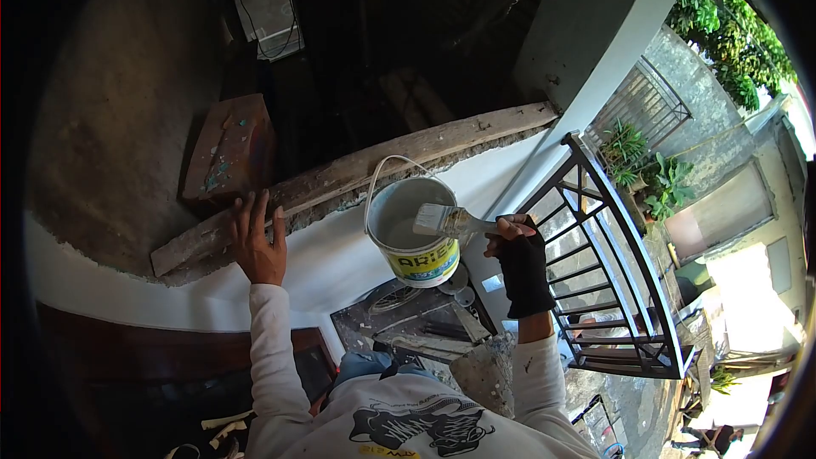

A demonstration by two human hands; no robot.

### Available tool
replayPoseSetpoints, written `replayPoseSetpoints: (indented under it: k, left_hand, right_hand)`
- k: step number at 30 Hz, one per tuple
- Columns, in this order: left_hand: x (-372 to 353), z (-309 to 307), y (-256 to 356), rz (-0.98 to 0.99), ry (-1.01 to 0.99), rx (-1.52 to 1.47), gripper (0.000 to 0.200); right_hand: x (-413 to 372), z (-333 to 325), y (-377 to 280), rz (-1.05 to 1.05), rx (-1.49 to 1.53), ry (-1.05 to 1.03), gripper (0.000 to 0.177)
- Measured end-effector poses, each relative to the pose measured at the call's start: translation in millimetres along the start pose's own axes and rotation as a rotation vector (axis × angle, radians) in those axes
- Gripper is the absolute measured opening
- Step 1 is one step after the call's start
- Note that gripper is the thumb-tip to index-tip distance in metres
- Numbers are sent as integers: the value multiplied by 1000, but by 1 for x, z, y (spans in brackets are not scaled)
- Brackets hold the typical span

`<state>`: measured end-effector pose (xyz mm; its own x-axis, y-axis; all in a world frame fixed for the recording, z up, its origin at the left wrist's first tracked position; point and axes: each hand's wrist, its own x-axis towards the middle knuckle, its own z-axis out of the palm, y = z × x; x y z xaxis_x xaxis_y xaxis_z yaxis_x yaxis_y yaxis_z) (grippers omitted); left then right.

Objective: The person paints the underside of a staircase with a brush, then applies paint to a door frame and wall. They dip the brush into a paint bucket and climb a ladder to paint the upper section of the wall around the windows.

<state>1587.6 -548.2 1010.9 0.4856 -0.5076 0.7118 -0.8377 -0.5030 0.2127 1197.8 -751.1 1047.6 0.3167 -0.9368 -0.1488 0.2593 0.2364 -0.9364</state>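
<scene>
My right hand [520, 259], in a black fingerless glove, grips a paintbrush [459, 222] by its handle. The pale, paint-coated bristles point left and overlap the mouth of a paint bucket [422, 262]. Whitish paint coats the bucket's inside, its label is yellow and blue, and its wire handle stands up against a wooden plank [399, 149]. My left hand [259, 242] is bare, its fingers stretched out over the plank's edge near a reddish-brown block [228, 149] with flaking paint.
A white-painted wall [314, 280] runs below the plank. To the right stands a black metal railing [629, 238]. Far below lie boards and a wheel [393, 297]. Behind the plank is a dark space with a white panel [270, 17]. A person [718, 439] shows at lower right.
</scene>
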Motion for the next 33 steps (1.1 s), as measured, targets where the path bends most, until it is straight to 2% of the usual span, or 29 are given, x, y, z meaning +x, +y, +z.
replayPoseSetpoints:
  k: [4,6,8,14,21,24,28,33]
  left_hand:
    - [0,-1,-2,22,13,22,39]
    - [1,-3,-1,18,13,15,39]
    - [0,-4,-1,17,12,6,38]
    - [1,-4,-2,15,4,0,38]
    - [-1,-4,-2,-8,-8,-6,38]
    - [0,-4,-2,0,-6,-7,38]
    - [-1,-3,-3,8,-7,-10,38]
    - [0,-4,-3,20,-1,-2,39]
  right_hand:
    - [4,1,3,42,68,-29,26]
    - [7,-9,15,151,266,-108,23]
    - [3,-11,20,165,317,-191,22]
    - [-14,-12,32,272,387,-107,21]
    - [-17,-10,41,266,499,-22,21]
    - [-18,-11,45,305,474,-99,26]
    - [-21,-4,49,417,471,-79,30]
    - [-29,-1,57,384,501,-92,34]
